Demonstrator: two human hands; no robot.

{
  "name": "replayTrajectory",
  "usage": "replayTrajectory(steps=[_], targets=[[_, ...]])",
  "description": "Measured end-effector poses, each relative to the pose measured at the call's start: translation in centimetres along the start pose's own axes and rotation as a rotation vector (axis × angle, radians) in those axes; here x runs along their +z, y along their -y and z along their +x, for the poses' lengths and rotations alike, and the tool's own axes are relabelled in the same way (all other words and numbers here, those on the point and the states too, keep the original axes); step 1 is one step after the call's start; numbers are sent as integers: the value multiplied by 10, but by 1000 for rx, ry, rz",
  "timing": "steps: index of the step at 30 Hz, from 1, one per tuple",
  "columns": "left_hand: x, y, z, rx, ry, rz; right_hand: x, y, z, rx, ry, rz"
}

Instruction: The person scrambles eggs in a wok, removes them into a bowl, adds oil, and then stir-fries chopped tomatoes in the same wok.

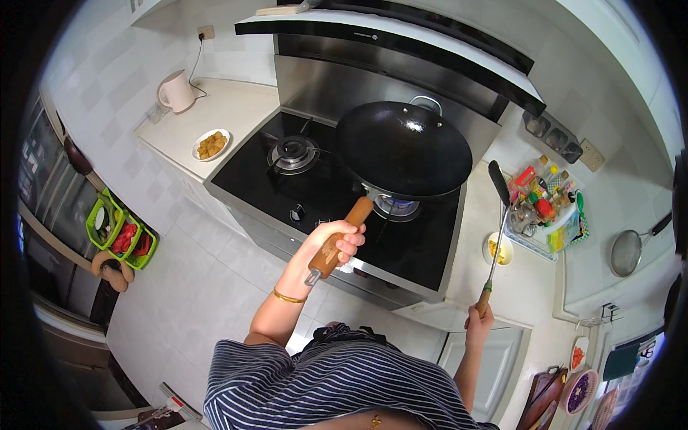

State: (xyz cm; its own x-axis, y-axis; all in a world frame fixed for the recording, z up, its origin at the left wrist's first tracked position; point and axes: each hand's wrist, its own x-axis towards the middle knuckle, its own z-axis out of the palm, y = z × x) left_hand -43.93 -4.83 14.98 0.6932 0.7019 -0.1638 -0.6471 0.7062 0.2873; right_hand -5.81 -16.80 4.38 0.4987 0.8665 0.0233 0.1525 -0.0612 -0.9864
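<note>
My left hand [344,242] grips the wooden handle [326,257] of a large black wok [398,156]. The wok is raised above the right burner [396,208], where a blue flame shows; its inside is dark and glossy, with no food visible. In my right hand [478,322] is the wooden grip of a long-handled wok spatula [500,236]. Its black blade points up, apart from the wok, over the right counter. Beneath the spatula's shaft stands a white bowl [505,257] with yellow food in it.
The left burner [293,154] carries no pan. A plate of browned food pieces [212,145] and an electric kettle [177,91] stand on the left counter. At right are a tray of seasoning bottles [543,204] and a hanging strainer [626,252]. The range hood [398,45] overhangs the stove.
</note>
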Motion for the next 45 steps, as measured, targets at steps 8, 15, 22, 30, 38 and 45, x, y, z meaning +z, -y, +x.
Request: replayTrajectory(steps=[8, 15, 22, 30, 38, 45], targets=[[-4, -4, 34, -150, 59, -215, -7, -5, -7, -3, -40, -20], [-6, -1, 27, -133, -24, -29, -12, -10, -9, 49, -65, 22], [-16, 14, 35, -48, -126, 52, -11, -13, 0, 42, -26, -22], [-38, 32, 47, -1, -175, 36, -14, -26, 15, -47, -92, -314], [-56, 39, 47, 21, -148, 138, -22, -38, 47, -156, -146, -546], [-54, 36, 43, 23, -209, 168, -30, -58, 88, -211, -156, -768]])
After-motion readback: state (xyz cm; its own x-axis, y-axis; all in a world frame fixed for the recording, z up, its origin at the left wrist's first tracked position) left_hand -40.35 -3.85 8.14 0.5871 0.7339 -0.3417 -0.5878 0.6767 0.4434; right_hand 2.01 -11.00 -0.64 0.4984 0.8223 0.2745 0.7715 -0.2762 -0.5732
